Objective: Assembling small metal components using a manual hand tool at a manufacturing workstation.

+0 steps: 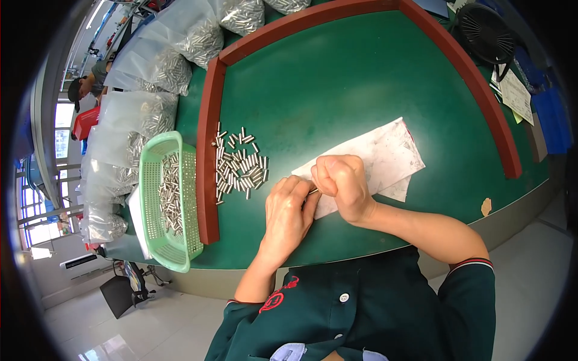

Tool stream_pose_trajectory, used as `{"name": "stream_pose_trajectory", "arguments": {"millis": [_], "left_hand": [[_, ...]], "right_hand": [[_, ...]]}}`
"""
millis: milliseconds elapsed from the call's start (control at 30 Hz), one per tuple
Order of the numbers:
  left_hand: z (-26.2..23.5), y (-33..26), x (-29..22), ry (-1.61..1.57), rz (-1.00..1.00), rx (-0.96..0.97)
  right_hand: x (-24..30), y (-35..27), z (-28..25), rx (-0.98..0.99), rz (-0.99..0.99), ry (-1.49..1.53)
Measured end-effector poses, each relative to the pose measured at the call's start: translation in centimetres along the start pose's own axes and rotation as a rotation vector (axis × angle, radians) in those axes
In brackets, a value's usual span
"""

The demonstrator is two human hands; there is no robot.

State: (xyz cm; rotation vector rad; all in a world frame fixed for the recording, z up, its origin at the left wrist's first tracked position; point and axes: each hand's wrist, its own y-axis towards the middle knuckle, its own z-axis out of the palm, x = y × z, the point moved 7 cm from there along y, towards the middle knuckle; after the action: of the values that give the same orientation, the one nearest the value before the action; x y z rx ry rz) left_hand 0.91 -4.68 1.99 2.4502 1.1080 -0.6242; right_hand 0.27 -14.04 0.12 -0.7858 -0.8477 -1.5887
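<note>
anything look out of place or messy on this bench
A ragged tan scrap lies alone at the right, near the front edge of the green tabletop, and the white sheet by the right hand has dark smudges.

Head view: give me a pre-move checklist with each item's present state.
1. Both hands visible: ok; left hand and right hand meet near the table's middle.
2. Grip on the small metal piece: cannot tell; fingers hide most of it.
3. White cloth clean: not ok; dark smudges.
4. Loose pins inside the red-brown rail: ok.
5. Green basket upright: ok.
</note>
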Motion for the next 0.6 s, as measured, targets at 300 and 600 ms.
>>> {"name": "stream_pose_trajectory", "arguments": {"millis": [300,600], "left_hand": [[-1.5,0.0,-0.6,0.028,-0.003,-0.076],[-0.5,0.3,-0.2,0.034,-0.019,-0.014]], "right_hand": [[1.6,0.9,-1.5,-0.034,0.006,0.257],[0.9,1.1,-2.1,-0.089,0.038,0.259]]}}
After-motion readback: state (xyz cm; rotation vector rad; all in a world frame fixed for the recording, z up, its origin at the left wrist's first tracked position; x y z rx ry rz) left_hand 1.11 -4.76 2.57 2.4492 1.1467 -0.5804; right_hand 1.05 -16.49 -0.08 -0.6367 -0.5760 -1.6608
